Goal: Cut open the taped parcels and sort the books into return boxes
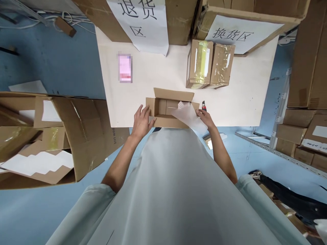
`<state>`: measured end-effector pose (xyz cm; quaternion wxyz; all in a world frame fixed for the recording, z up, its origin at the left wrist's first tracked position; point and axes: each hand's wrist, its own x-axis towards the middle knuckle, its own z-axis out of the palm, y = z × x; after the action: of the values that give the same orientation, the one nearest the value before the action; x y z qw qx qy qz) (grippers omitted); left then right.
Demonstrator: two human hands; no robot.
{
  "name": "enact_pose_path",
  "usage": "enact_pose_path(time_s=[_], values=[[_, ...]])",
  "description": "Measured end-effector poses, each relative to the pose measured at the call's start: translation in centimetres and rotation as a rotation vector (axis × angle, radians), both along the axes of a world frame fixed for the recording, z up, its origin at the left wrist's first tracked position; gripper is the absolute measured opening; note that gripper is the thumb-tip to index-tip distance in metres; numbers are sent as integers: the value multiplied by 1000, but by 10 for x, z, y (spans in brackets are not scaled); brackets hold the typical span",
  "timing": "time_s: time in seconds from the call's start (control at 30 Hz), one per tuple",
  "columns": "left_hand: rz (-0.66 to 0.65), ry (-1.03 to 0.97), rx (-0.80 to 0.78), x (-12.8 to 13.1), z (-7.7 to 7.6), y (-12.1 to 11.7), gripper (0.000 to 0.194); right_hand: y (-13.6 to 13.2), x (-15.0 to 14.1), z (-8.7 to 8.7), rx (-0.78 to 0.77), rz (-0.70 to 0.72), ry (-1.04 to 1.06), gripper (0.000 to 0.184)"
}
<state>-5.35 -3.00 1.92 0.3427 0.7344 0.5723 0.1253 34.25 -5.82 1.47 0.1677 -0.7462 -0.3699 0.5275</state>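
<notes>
Fingers (200, 112) pinching translucent sheet (188, 116), rectangular cardboard box (165, 121)

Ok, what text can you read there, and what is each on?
"退货区": left paper sheet
"换货区": right paper sheet
"OOM LIFE": open carton at left, sideways
Too small or blurred: labels on the two taped boxes, handwriting on the right-hand stack, pixelated pink item.
</notes>
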Motion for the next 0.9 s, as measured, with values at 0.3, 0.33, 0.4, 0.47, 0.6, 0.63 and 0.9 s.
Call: enact_pose_path(time_s=[0.3, 0.33, 0.4, 0.47, 0.6, 0.63, 0.9], values=[[-2, -88, 22, 40, 20, 9, 48, -21, 16, 40, -27, -246, 282, 95], [-36, -101, 18, 51, 25, 11, 52, -22, 17, 44, 21, -230, 253, 94], [-126, -111, 10, 74, 32, 15, 63, -22, 16, 51, 110, -183, 179, 89], [-213, -95, 5, 96, 36, 20, 74, -21, 10, 57, 174, -112, 92, 79], [-288, -111, -10, 131, 35, 28, 66, -17, -8, 70, 241, 71, -75, 55], [-288, -137, -10, 136, 35, 29, 59, -16, -12, 74, 256, 113, -100, 52], [-160, -389, -27, 148, 56, 30, 14, -3, -26, 71, 247, 412, -310, 40]])
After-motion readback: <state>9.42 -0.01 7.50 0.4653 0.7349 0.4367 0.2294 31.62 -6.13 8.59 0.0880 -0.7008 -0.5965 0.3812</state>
